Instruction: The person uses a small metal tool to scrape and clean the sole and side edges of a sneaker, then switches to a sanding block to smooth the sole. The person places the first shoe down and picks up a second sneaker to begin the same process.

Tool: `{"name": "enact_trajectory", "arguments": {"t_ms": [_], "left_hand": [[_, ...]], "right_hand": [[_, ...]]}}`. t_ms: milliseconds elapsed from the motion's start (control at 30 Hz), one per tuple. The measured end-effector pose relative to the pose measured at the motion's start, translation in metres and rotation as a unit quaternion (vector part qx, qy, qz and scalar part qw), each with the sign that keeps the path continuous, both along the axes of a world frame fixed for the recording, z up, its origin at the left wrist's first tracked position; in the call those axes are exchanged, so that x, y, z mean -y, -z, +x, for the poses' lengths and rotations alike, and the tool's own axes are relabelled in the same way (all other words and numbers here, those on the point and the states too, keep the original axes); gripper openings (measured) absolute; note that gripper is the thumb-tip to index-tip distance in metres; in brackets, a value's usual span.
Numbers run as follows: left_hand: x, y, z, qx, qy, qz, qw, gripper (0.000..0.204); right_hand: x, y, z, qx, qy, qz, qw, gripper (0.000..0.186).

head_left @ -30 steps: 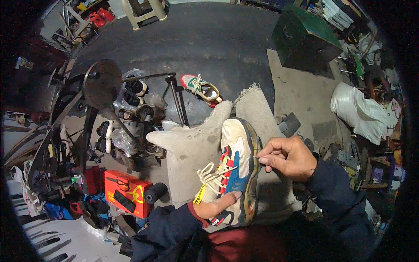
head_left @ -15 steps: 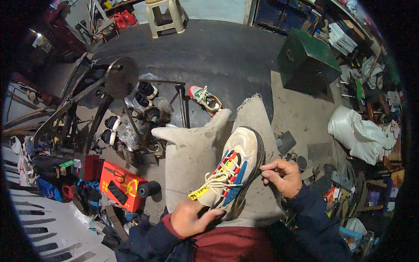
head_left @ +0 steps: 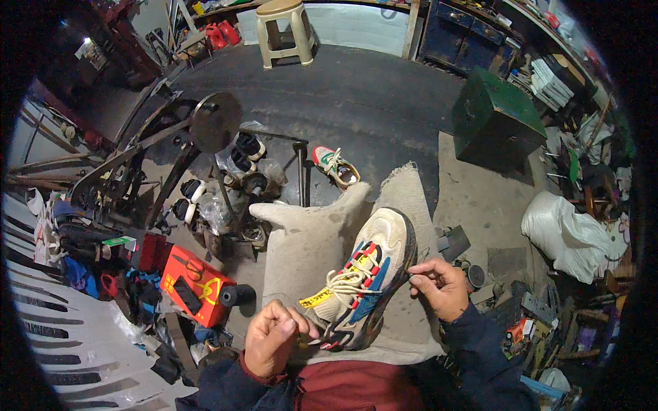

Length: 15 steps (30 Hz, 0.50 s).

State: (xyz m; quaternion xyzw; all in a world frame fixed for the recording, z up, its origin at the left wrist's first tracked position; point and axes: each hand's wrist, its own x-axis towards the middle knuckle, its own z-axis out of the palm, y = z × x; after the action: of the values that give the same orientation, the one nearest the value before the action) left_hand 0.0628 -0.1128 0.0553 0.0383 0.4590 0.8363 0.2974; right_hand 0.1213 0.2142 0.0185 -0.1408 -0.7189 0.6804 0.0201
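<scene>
lying on the greyish cloth [head_left: 301, 240], the multicoloured shoe [head_left: 373, 264] had its underside hidden. beside its heel, the left hand [head_left: 273, 337] had the fingers bent inward; i could not tell if its grip was clenched on something thin. near the sole's edge, the right hand [head_left: 444, 289] had thumb and forefinger close together, but whether this grip was grasping anything was too small to see. the view's lower edge cut off both dark sleeves [head_left: 490, 356].
</scene>
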Motion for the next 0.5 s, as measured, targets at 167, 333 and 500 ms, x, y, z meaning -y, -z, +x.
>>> {"name": "enact_trajectory", "arguments": {"t_ms": [167, 333, 500], "left_hand": [[-0.005, 0.002, -0.004, 0.046, 0.142, -0.146, 0.978, 0.036], [-0.053, 0.014, -0.034, -0.153, 0.262, -0.153, 0.941, 0.069], [-0.085, 0.033, -0.045, 0.020, 0.288, -0.058, 0.956, 0.073]], "right_hand": [[0.004, -0.001, 0.003, 0.012, 0.031, -0.017, 0.999, 0.009], [-0.001, -0.008, -0.005, 0.045, 0.011, -0.002, 0.999, 0.009], [-0.024, -0.036, -0.026, 0.114, -0.063, 0.029, 0.991, 0.011]]}}
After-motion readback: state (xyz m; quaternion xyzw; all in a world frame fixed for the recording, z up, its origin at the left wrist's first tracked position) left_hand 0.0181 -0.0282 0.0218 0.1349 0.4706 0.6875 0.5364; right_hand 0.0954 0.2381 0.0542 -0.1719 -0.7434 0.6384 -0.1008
